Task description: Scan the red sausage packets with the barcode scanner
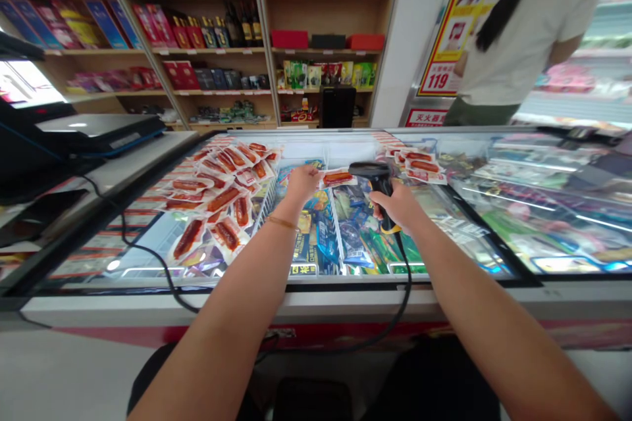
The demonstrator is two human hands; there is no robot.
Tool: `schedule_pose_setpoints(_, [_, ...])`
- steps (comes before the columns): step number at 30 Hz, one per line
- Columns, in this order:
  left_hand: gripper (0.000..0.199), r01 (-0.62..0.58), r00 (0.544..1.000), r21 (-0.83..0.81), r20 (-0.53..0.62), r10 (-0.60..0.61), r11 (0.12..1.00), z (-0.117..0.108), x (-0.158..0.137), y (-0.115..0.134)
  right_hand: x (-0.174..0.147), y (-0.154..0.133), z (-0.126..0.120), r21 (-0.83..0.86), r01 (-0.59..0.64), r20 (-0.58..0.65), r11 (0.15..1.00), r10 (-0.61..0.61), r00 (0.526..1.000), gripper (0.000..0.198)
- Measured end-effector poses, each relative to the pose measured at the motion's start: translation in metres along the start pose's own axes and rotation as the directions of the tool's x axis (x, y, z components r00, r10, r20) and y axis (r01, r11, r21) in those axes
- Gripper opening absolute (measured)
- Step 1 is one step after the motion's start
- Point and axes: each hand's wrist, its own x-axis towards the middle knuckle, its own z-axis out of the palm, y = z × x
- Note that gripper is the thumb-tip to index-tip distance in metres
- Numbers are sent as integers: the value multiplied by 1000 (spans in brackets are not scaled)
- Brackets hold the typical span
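In the head view, my left hand (304, 183) pinches the left end of a clear-wrapped sausage pack (337, 178), held over the freezer. My right hand (397, 202) is wrapped round the handle of a black barcode scanner (372, 174), whose head points left toward the pack. A black cable hangs from the scanner's grip. On the freezer's glass to the left lies a loose pile of similar sausage packs (224, 197). A smaller group of packs (419, 166) rests on the glass just right of the scanner.
Frozen goods in wire baskets show inside the chest freezer (316, 299). A scale-like device (99, 128) stands on the counter at left, and a black cable (148, 250) crosses the glass. Behind are stocked shelves (197, 49). A person (528, 39) stands at the back right.
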Motion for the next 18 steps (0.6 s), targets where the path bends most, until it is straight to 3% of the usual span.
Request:
schedule_pose_setpoints(8, [15, 54, 990, -181, -117, -76, 982, 7, 10, -7, -10, -7, 4, -97, 74, 81, 993, -66, 995, 18])
schedule_pose_setpoints(13, [14, 2, 986, -127, -167, -23, 992, 7, 14, -9, -18, -17, 5, -214, 98, 150, 972, -67, 986, 14])
schedule_pose_setpoints(18, [12, -47, 979, -61, -199, 34, 997, 7, 13, -11, -20, -16, 6, -217, 120, 209, 969, -74, 975, 15])
